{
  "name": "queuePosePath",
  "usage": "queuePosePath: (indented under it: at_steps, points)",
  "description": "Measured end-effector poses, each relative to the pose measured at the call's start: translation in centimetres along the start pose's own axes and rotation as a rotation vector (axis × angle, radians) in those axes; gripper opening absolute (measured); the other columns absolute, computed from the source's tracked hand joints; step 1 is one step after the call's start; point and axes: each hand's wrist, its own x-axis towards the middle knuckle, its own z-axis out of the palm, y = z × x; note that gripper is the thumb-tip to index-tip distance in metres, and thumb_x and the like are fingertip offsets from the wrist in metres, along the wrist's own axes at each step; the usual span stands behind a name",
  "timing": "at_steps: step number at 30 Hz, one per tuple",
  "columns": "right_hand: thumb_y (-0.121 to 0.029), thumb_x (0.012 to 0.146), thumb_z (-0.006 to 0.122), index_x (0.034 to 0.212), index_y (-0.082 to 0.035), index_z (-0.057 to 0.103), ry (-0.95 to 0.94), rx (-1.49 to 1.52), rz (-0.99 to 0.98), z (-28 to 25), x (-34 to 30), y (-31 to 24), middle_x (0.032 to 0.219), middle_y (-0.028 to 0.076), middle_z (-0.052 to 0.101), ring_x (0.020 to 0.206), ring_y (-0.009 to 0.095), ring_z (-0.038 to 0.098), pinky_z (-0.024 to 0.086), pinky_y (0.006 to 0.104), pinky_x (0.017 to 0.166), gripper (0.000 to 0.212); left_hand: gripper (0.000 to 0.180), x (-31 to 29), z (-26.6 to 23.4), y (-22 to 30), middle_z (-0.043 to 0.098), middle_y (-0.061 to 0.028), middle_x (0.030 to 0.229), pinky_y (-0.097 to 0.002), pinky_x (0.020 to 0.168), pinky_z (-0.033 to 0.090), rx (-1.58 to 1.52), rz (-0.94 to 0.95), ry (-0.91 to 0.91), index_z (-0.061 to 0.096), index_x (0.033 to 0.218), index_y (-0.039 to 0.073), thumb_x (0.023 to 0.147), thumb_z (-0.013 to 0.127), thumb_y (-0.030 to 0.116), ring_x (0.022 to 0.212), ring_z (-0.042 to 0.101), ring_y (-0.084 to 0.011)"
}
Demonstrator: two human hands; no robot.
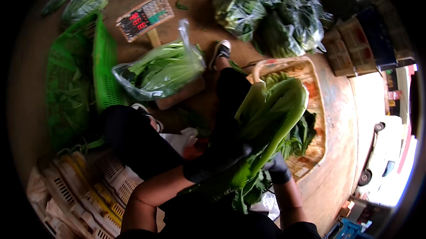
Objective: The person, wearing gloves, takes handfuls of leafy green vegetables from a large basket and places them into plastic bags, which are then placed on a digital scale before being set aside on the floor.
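Note:
Both my hands wear dark gloves and hold a large bunch of leafy greens (pixel 284 110) in front of my body, its thick pale stalk ends pointing away from me and its leaves toward me. My left hand (pixel 222 161) closes on the bunch from the left. On the other side, my right hand (pixel 278 169) grips the leafy part, its fingers partly hidden by leaves. Beyond the bunch, a shallow pale tub (pixel 323 137) holds more leafy greens (pixel 304 134). To the left, a clear plastic bag of greens (pixel 166 68) lies on a scale (pixel 175 96) with a lit red display (pixel 144 18).
A green plastic crate (pixel 106 66) with leaves inside stands at the left. Stacked white and yellow crates (pixel 84 190) are at the lower left. Bagged greens (pixel 279 12) pile up at the far side. Boxes (pixel 353 41) line the right, near an opening with a white vehicle (pixel 384 154).

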Motion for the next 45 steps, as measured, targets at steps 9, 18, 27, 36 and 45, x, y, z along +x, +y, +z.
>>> queuePosePath:
  at_steps: [9, 18, 27, 36, 45]
  points:
    - [-0.030, 0.087, 0.058, 0.119, -0.001, 0.053, -0.272, 0.572, 0.472, 10.2, 19.0, 7.8, 0.104, 0.009, 0.063, 0.090, 0.016, 0.062, 0.050, 0.0291, 0.083, 0.044, 0.047, 0.3, -20.1, 2.2, 0.052, -0.0059, 0.123, -0.0273, 0.095, 0.038, 0.236, -0.455, 0.335, 0.047, 0.129, 0.001, 0.095, 0.049, 0.034, 0.110, 0.048, -0.0118]
    - [-0.033, 0.084, 0.064, 0.120, -0.006, 0.054, -0.010, 1.041, 0.382, 13.0, 33.4, 11.7, 0.108, 0.007, 0.061, 0.096, 0.018, 0.060, 0.049, 0.0323, 0.086, 0.046, 0.045, 4.1, -41.7, -4.6, 0.053, -0.0127, 0.125, -0.0316, 0.096, 0.039, 1.055, -0.453, 0.457, 0.046, 0.129, 0.001, 0.096, 0.039, 0.030, 0.112, 0.051, -0.0203]
    - [-0.018, 0.086, 0.060, 0.126, -0.005, 0.041, 0.407, 0.904, -0.045, 7.0, 39.4, 17.5, 0.116, 0.009, 0.053, 0.100, 0.023, 0.055, 0.047, 0.0347, 0.087, 0.046, 0.044, 3.6, -41.8, -7.2, 0.057, -0.0187, 0.117, -0.0391, 0.090, 0.043, 1.832, -0.792, 0.183, 0.049, 0.125, 0.003, 0.090, 0.044, 0.030, 0.105, 0.055, -0.0322]
    - [-0.016, 0.077, 0.071, 0.141, -0.003, 0.019, 0.553, 0.931, -0.118, 9.1, 50.1, 18.3, 0.130, 0.014, 0.046, 0.115, 0.027, 0.046, 0.036, 0.0346, 0.098, 0.083, 0.024, 3.4, -29.9, -5.9, 0.068, -0.0045, 0.098, -0.0370, 0.067, 0.048, 2.066, -1.031, -0.834, 0.070, 0.098, 0.019, 0.084, 0.051, 0.023, 0.089, 0.066, -0.0217]
    - [-0.034, 0.081, 0.069, 0.135, 0.000, 0.035, 0.482, 0.265, -0.115, 5.4, 41.8, 18.4, 0.128, 0.011, 0.048, 0.115, 0.023, 0.046, 0.037, 0.0328, 0.096, 0.072, 0.027, 8.6, -36.3, 2.5, 0.067, -0.0111, 0.081, -0.0383, 0.069, 0.051, 2.133, -0.966, -0.437, 0.070, 0.078, 0.011, 0.065, 0.073, 0.034, 0.078, 0.066, -0.0269]
